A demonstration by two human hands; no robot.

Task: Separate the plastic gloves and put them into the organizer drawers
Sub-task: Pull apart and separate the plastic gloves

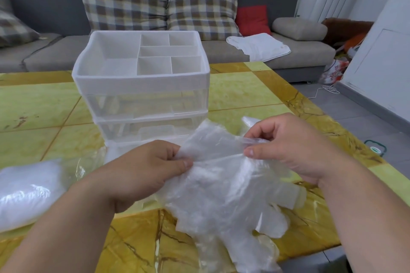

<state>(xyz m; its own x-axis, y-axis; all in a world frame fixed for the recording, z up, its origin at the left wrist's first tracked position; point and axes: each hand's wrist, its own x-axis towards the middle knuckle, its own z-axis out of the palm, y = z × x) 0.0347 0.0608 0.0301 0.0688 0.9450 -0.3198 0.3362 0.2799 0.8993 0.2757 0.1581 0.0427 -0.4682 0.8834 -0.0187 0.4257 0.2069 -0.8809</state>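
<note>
A bunch of clear plastic gloves (224, 197) hangs between my hands above the yellow table (33, 104), fingers pointing down toward me. My left hand (142, 173) pinches the cuff edge on the left. My right hand (295, 146) pinches a thin layer of the cuff on the right and holds it a little apart from the rest. Behind the gloves stands the white organizer (142, 80), with a divided open tray on top and two clear drawers below. The lower drawer (153, 131) looks pulled out a little toward me.
A bag of more plastic gloves (26, 193) lies at the table's left edge. A small green-rimmed object (376, 148) sits near the right edge. Beyond the table is a grey sofa (288, 51) with checked cushions and a white cloth.
</note>
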